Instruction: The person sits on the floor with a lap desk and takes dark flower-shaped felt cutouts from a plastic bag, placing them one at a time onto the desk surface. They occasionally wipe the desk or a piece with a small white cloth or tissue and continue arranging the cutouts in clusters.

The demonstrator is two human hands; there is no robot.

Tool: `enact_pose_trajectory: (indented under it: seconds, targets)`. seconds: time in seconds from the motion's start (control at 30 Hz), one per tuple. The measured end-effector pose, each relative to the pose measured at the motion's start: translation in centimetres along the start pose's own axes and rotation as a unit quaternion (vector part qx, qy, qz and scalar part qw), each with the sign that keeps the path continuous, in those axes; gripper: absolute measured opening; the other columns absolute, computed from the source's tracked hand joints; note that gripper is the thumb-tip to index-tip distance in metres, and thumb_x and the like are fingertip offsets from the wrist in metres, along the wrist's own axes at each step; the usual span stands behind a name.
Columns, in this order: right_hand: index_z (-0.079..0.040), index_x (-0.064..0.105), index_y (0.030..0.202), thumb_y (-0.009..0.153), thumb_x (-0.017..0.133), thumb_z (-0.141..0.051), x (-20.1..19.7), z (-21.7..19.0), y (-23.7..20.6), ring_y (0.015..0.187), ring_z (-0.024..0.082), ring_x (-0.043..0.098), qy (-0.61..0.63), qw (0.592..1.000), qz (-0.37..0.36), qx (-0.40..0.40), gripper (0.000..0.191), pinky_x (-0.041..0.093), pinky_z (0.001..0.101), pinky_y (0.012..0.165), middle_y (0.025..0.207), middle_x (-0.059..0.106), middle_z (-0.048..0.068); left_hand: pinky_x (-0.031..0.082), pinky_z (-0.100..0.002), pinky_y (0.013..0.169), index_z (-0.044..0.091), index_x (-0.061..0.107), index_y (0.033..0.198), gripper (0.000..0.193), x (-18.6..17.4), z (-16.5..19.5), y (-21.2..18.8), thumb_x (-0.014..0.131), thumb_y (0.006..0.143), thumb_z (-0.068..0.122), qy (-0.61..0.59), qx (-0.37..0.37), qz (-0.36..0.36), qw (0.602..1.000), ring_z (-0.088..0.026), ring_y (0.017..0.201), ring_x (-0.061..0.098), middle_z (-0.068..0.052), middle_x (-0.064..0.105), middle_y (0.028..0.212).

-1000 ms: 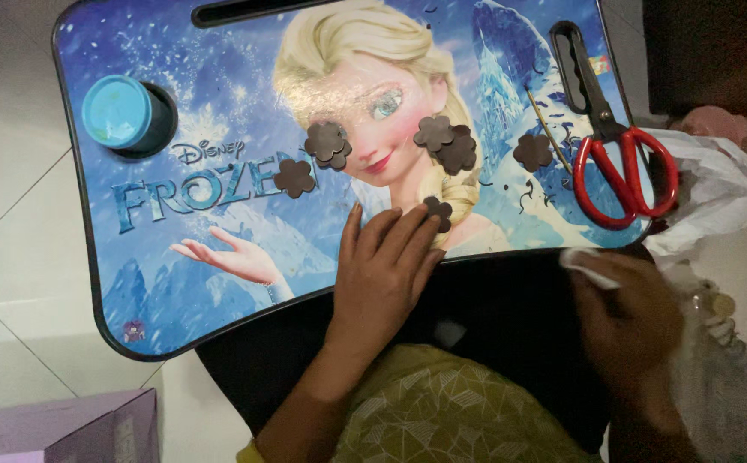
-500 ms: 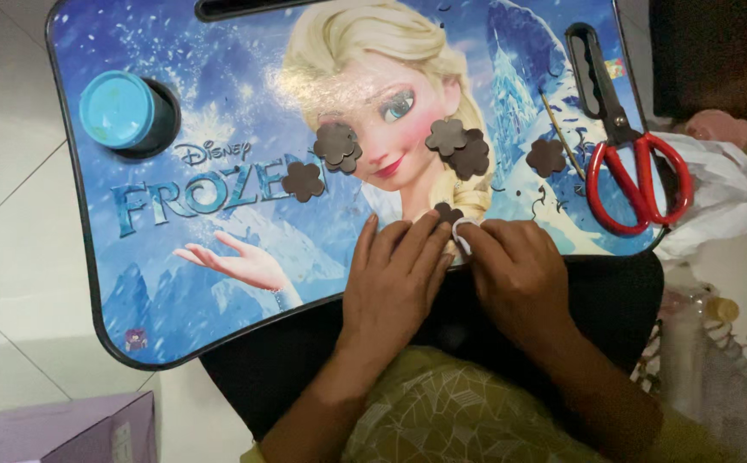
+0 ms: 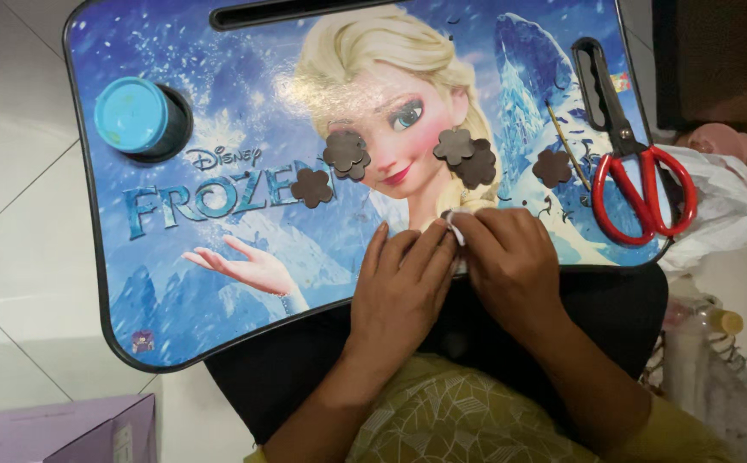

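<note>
Glossy printed lap table [image 3: 219, 283], plastic-handled scissors [image 3: 643, 193]

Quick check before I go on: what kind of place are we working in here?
Probably a home, with someone seated on a tiled floor doing crafts: a printed lap desk across the lap, brown flower cutouts, red-handled scissors, both hands pinching something small and white.

Blue illustrated lap desk [image 3: 219, 283], dark brown flower cutouts [image 3: 346, 153], red-handled scissors [image 3: 643, 193], light-blue round lid [image 3: 132, 116], yellow patterned sleeves [image 3: 442, 420].

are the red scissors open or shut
Shut: the red scissors lie flat on the lap table, dark blades together as one strip, the two red handle loops nearly touching.
</note>
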State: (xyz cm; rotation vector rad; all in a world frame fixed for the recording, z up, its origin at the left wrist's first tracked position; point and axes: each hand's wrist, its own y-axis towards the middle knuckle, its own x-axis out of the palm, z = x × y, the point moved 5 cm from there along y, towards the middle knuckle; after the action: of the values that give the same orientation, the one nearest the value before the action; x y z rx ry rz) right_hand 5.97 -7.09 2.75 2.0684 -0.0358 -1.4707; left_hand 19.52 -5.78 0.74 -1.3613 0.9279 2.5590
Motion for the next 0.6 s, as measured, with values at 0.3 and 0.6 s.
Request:
enact_pose_trajectory:
  seconds: [0.3,0.6]
  targets:
    - [-0.006,0.068,0.119,0.081,0.074,-0.006,0.4,0.3,1.4,0.097,0.03,0.062,0.021,0.998,-0.02,-0.048,0.038,0.049,0.0418,0.085,0.104,0.065,0.008,0.041,-0.054,0.116,0.009,0.068,0.124,0.033,-0.1,-0.1,-0.1,0.072,0.092,0.021,0.002,0.0,-0.003,1.0,-0.025,0.119,0.058,-0.005,0.063,0.137]
    - [-0.004,0.068,0.123,0.084,0.073,-0.003,-0.8,-0.9,-0.9,0.096,0.028,0.063,-0.021,1.0,-0.017,0.003,0.04,0.049,0.0406,0.083,0.105,0.065,0.008,0.04,-0.054,0.116,0.012,0.068,0.131,0.039,0.0,-0.1,-0.3,0.072,0.094,0.022,0.009,-0.018,0.006,1.0,-0.025,0.116,0.059,-0.002,0.063,0.136]
